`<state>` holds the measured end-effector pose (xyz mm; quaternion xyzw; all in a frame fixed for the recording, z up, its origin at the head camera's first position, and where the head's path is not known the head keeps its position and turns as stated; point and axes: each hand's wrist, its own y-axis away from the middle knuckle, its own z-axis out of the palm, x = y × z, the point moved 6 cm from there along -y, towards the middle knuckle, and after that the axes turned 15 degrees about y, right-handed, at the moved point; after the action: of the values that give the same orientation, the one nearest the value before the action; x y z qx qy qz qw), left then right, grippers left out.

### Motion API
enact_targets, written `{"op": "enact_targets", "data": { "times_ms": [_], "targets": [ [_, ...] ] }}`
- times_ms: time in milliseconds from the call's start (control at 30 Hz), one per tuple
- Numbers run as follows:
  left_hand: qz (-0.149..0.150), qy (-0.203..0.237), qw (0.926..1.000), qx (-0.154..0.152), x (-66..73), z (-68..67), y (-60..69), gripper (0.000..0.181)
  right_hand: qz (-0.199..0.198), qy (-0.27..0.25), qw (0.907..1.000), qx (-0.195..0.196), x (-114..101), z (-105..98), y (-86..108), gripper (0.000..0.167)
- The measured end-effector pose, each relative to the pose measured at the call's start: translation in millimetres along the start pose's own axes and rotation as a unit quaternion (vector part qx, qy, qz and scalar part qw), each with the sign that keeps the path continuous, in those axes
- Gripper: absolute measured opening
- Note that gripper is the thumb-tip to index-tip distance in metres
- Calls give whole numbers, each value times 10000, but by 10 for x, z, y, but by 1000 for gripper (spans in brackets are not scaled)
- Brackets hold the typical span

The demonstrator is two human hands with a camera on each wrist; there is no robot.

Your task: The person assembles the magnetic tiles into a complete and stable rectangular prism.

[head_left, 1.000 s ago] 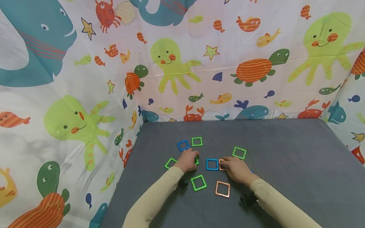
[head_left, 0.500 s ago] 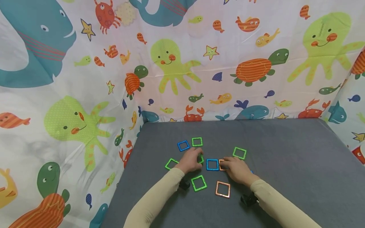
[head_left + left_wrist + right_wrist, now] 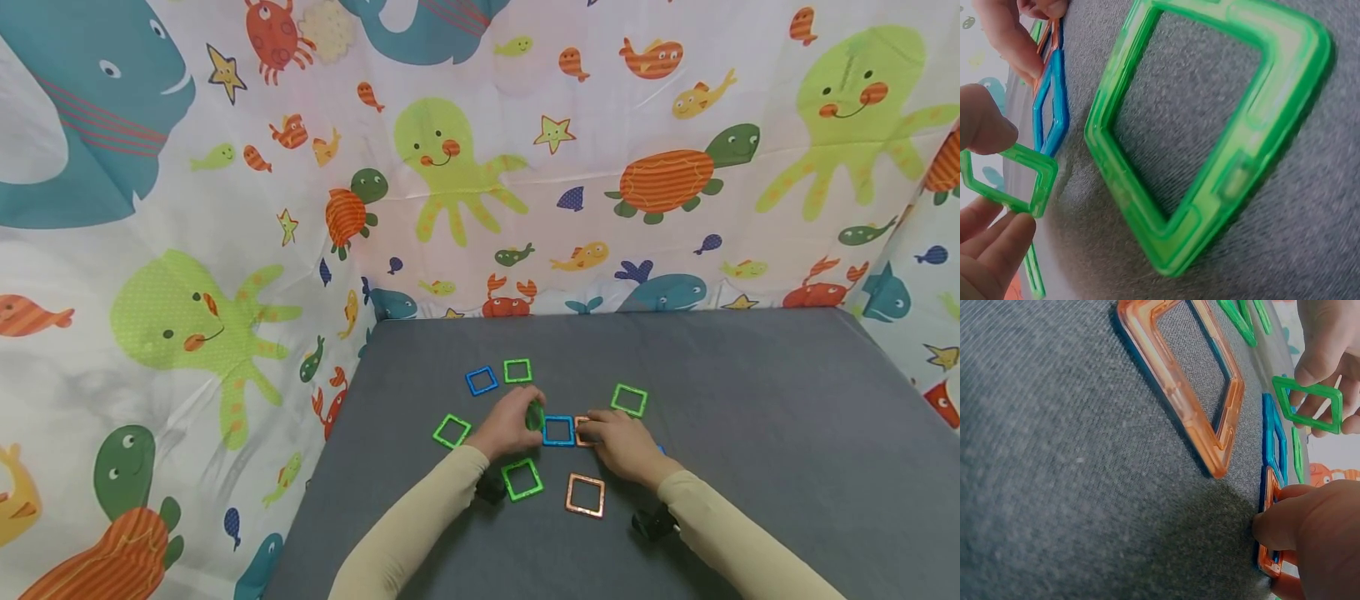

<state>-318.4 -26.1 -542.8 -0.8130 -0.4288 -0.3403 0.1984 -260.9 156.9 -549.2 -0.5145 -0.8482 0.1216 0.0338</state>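
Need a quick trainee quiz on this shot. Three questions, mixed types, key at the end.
1. Multiple choice: what colour is the square tile frame that the left hand pinches?
A) blue
B) green
C) orange

2. True or false: the frame in the left hand lies flat.

3. Fill in: the orange tile frame at the right hand meets a ___ tile frame edge to edge.

Key:
1. B, green.
2. False; it is held at a tilt between thumb and fingers.
3. Blue; the blue tile frame lies between the two hands.
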Motion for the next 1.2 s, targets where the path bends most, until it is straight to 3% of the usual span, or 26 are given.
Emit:
{"op": "enact_targets", "data": {
  "times_ms": [167, 667, 1200],
  "targets": [
    [67, 167, 9998, -66, 32, 22, 31, 52, 14, 1, 10000, 40, -1, 11, 5, 32],
    [-92, 807, 9967, -45, 9, 65, 85, 47, 49, -11, 10000, 11, -17, -16, 4, 31],
    [-146, 1162, 9931, -48, -12, 77, 120, 45, 103, 57, 9999, -66, -5, 28, -1, 31]
  ]
}}
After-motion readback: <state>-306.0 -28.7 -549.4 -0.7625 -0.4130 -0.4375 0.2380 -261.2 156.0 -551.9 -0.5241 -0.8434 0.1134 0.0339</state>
